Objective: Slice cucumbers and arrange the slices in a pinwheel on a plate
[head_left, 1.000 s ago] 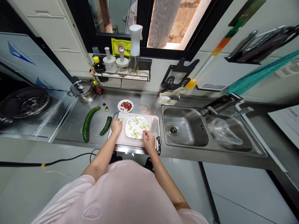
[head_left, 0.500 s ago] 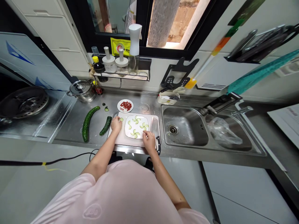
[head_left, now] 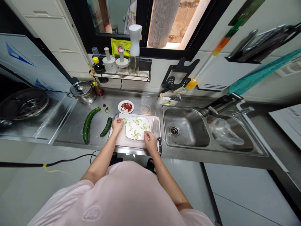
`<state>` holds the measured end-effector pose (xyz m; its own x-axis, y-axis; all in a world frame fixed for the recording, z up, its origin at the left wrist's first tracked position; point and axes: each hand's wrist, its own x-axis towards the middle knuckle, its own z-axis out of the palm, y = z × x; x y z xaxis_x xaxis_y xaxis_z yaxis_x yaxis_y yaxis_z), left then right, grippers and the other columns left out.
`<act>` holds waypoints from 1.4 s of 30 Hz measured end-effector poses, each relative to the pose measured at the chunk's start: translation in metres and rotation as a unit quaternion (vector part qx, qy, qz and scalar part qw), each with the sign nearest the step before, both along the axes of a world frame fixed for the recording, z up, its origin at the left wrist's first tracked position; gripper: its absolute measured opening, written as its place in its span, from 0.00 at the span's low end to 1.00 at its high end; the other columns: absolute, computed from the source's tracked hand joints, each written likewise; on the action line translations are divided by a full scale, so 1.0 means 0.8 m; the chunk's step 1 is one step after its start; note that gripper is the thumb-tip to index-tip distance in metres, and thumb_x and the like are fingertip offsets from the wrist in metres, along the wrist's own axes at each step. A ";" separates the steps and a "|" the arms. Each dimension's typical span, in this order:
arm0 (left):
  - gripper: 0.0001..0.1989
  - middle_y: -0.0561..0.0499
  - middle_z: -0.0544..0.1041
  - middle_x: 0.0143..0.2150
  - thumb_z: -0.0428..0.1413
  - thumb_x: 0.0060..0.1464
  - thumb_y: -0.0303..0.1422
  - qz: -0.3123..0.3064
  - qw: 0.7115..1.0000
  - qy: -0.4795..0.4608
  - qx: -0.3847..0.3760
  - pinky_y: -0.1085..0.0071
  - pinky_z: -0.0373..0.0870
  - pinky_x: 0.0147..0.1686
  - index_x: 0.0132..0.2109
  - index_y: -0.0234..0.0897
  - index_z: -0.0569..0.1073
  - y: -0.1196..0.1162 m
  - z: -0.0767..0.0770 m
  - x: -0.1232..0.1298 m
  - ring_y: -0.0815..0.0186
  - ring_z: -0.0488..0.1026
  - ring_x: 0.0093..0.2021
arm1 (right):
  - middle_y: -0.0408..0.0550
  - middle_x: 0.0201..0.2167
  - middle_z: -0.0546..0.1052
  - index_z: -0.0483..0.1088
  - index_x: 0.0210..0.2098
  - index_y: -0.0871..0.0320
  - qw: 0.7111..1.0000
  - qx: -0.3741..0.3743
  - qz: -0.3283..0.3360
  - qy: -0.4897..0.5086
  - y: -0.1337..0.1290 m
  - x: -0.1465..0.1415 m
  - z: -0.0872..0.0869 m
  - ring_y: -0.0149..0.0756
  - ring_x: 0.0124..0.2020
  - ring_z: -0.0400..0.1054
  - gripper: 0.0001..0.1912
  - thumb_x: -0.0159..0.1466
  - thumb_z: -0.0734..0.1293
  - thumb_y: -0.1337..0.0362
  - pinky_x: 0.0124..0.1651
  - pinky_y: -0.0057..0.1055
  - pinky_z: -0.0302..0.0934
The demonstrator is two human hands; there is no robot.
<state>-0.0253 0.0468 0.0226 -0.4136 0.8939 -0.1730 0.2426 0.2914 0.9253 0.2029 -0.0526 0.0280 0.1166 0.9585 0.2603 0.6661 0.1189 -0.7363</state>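
Setting thin cucumber slices [head_left: 124, 120] into pinwheel fans on a white square plate [head_left: 126, 128] looks to me like the step in hand. Fans sit at the top, right, bottom and left of the plate, and the left one looks sparser, though the pieces are too small for me to count. My left hand [head_left: 117, 125] rests on the pale cutting board [head_left: 119, 140] just left of the plate, its fingers [head_left: 121, 121] drawn close together beside a loose slice lying on the board; I can't tell whether they are gripping it. My right hand [head_left: 150, 141] is at the plate's lower right corner, thumb and forefinger [head_left: 146, 134] nearly meeting in a narrow pinch, but whether a slice lies between them is too small to make out. The next move seems to call for a light, careful pinch, lifting that loose slice without tearing it and easing it into the sparse fan. The black-handled kitchen knife [head_left: 160, 150] lies at the board's right edge, near my right hand. Left of the board lie a whole cucumber [head_left: 86, 125] and a shorter cucumber piece [head_left: 106, 127], and beyond it is a small plate of chopped red pieces [head_left: 126, 107].
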 end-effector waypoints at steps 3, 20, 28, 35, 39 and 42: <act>0.15 0.53 0.71 0.27 0.58 0.38 0.33 -0.012 0.995 -0.100 0.004 0.77 0.62 0.27 0.37 0.33 0.71 -0.012 0.020 0.009 0.72 0.67 0.26 | 0.49 0.32 0.74 0.73 0.37 0.58 1.000 0.011 -0.003 0.015 0.008 0.001 0.009 0.38 0.35 0.63 0.13 0.63 0.58 0.63 0.41 0.34 0.57; 0.17 0.53 0.73 0.28 0.65 0.38 0.36 -0.138 0.955 -0.260 0.041 0.81 0.56 0.20 0.37 0.35 0.73 -0.065 0.126 0.052 0.76 0.64 0.23 | 0.47 0.33 0.74 0.71 0.42 0.57 0.986 0.032 0.068 0.148 0.068 -0.036 0.109 0.35 0.36 0.66 0.13 0.61 0.63 0.58 0.38 0.31 0.60; 0.17 0.54 0.72 0.27 0.65 0.38 0.36 -0.153 0.953 -0.260 0.041 0.80 0.56 0.21 0.37 0.35 0.73 -0.070 0.137 0.057 0.76 0.65 0.23 | 0.45 0.33 0.74 0.71 0.31 0.56 0.981 0.015 0.128 0.144 0.074 -0.048 0.124 0.34 0.38 0.65 0.10 0.61 0.61 0.59 0.37 0.29 0.58; 0.17 0.54 0.71 0.29 0.63 0.42 0.39 -0.126 0.919 -0.372 0.014 0.83 0.47 0.15 0.37 0.35 0.71 -0.073 0.124 0.058 0.80 0.62 0.21 | 0.46 0.30 0.74 0.70 0.28 0.58 0.973 -0.019 0.110 0.204 0.077 -0.046 0.123 0.35 0.36 0.66 0.12 0.60 0.62 0.55 0.34 0.28 0.58; 0.18 0.50 0.73 0.32 0.59 0.47 0.44 -0.133 0.871 -0.459 -0.111 0.83 0.47 0.14 0.38 0.34 0.71 -0.078 0.109 0.061 0.79 0.64 0.20 | 0.45 0.29 0.74 0.70 0.29 0.58 0.958 -0.052 0.102 0.263 0.078 -0.045 0.127 0.33 0.33 0.66 0.13 0.58 0.63 0.54 0.33 0.28 0.59; 0.23 0.48 0.74 0.30 0.52 0.52 0.50 -0.184 0.785 -0.547 -0.227 0.81 0.49 0.14 0.39 0.32 0.72 -0.079 0.105 0.062 0.74 0.66 0.21 | 0.45 0.29 0.74 0.69 0.29 0.58 0.949 -0.068 0.105 0.288 0.079 -0.045 0.128 0.32 0.32 0.66 0.13 0.57 0.64 0.54 0.33 0.28 0.59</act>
